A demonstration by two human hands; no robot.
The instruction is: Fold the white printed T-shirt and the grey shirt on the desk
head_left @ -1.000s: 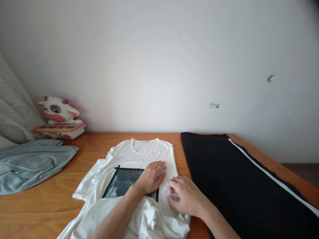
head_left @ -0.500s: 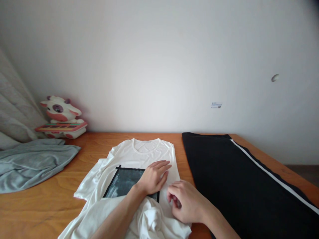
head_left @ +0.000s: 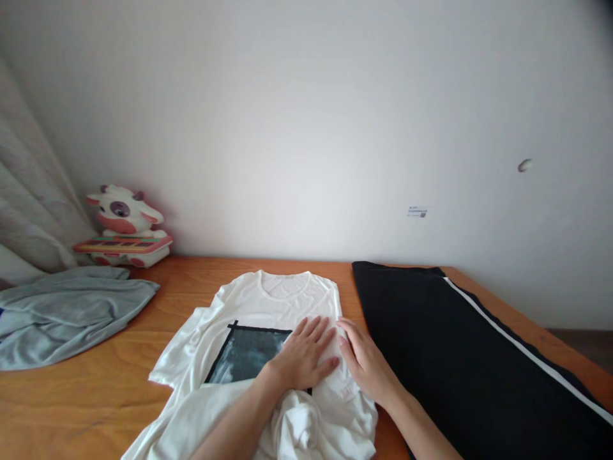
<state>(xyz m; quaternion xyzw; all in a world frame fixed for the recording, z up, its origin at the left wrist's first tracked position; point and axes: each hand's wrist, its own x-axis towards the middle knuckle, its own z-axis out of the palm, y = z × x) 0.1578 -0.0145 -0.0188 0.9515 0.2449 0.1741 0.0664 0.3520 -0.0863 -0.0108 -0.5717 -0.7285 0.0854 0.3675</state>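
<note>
Hands on rumpled white T-shirt

"How's the light over there?"

"Soft on my monitor. The smooth white wall glows brightest mid-frame and greys toward the corners; I can't place the source."

"Shadows?"

"Faint, with pinkish shade beside the white-and-pink plastic cow-shaped keyboard toy. I can read folds in the white fabric short-sleeved shirt, but the wide black cloth with a white stripe swallows detail."

"Sharpness?"

"I can't read the small pale rectangular label, and a dark blurred patch clouds the upper right corner."
</note>
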